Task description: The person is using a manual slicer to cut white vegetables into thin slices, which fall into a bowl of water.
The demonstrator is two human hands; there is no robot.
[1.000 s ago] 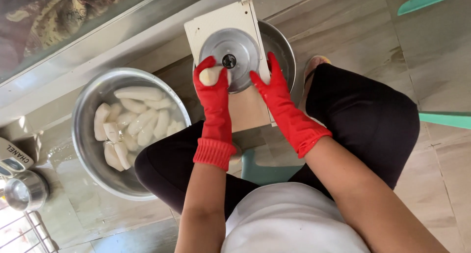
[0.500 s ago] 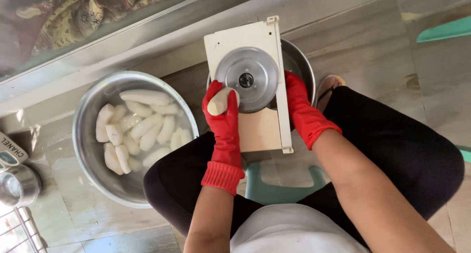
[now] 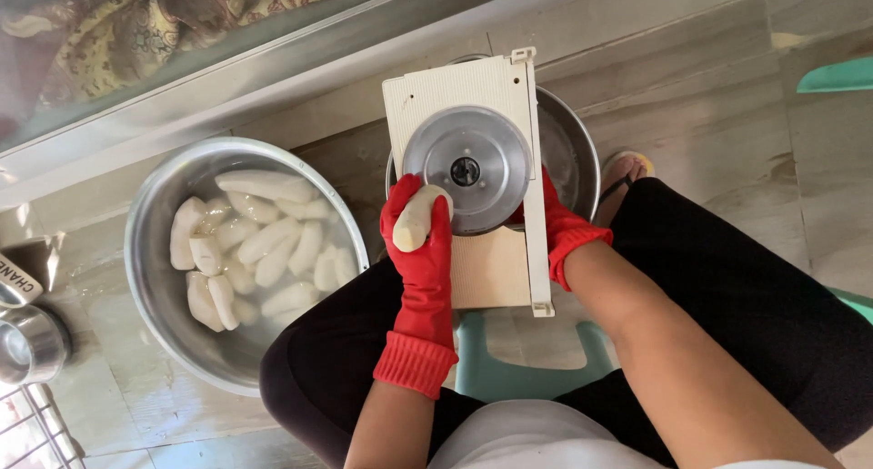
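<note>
At centre frame, the left hand (image 3: 420,228) gripped a peeled white root (image 3: 416,219) against the slicer's metal disc (image 3: 466,170); the right hand (image 3: 556,216), mostly hidden behind the board, couldn't be judged. Many roots waited in the left-side steel basin (image 3: 155,278), so most slicing seemingly remained.

Counting now: 2 steel bowls showing, large bowl (image 3: 145,278) at left and second bowl (image 3: 577,151) behind slicer; 1 slicer board (image 3: 455,91) w/ 1 round blade (image 3: 466,169); approx. 15 peeled white pcs (image 3: 264,242) sitting in left bowl, 1 more piece (image 3: 414,221) in hand; 2 red gloves (image 3: 423,278).
</note>
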